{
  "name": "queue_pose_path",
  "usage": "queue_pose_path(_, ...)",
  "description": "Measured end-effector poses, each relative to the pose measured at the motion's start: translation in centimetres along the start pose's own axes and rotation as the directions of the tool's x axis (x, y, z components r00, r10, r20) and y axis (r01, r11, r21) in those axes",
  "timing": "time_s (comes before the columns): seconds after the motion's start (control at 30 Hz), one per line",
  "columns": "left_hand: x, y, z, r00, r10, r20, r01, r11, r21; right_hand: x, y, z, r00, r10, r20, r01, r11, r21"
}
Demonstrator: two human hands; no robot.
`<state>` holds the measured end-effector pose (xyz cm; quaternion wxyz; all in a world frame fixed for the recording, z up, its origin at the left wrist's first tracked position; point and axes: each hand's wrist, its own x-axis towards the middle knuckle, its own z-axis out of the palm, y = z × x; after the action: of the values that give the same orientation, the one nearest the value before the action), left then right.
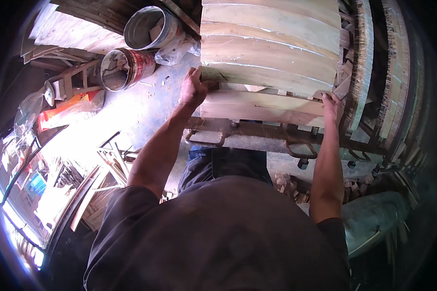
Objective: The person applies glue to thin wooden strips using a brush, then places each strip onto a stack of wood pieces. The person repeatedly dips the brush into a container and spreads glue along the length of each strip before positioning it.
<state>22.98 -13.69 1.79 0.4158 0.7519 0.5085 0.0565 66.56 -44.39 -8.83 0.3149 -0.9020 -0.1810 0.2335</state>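
Observation:
Several pale wooden boards lie edge to edge as a panel in front of me, with whitish lines along the joints. Closest to my body is a separate wooden board, with a narrow gap between it and the panel. My left hand is closed at the left end of the boards, its thumb by the gap. At the other end my right hand has its fingers curled over the near board's right end. The undersides of both grips are hidden.
A rusty metal clamp rail with loop handles and bolts crosses in front of my waist. Two buckets stand at the far left, near an orange bag. Stacked layered wood rises at the right. Scrap wood litters the floor.

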Motion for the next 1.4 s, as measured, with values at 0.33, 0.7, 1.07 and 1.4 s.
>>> queue_pose_path(0.33,0.0,-0.1,0.0,1.0,-0.003,0.005,0.003,0.997,-0.081,-1.1,-3.6,-1.6,0.99,-0.075,0.124,0.089,0.989,-0.116)
queue_pose_path(0.7,-1.9,-4.9,0.2,0.946,-0.285,0.156,0.307,0.94,-0.149,-4.3,-4.6,-7.3,0.912,0.375,0.163,-0.405,0.883,0.236)
queue_pose_path(1.07,-4.4,-3.8,-0.9,0.876,-0.362,0.319,0.429,0.887,-0.171,-6.7,-6.0,-6.9,0.94,0.296,0.169,-0.318,0.941,0.119)
queue_pose_path(1.4,-3.4,-4.7,-2.6,0.968,-0.174,-0.179,0.051,0.838,-0.543,-6.2,-10.6,-5.7,0.991,0.131,0.003,-0.096,0.715,0.692)
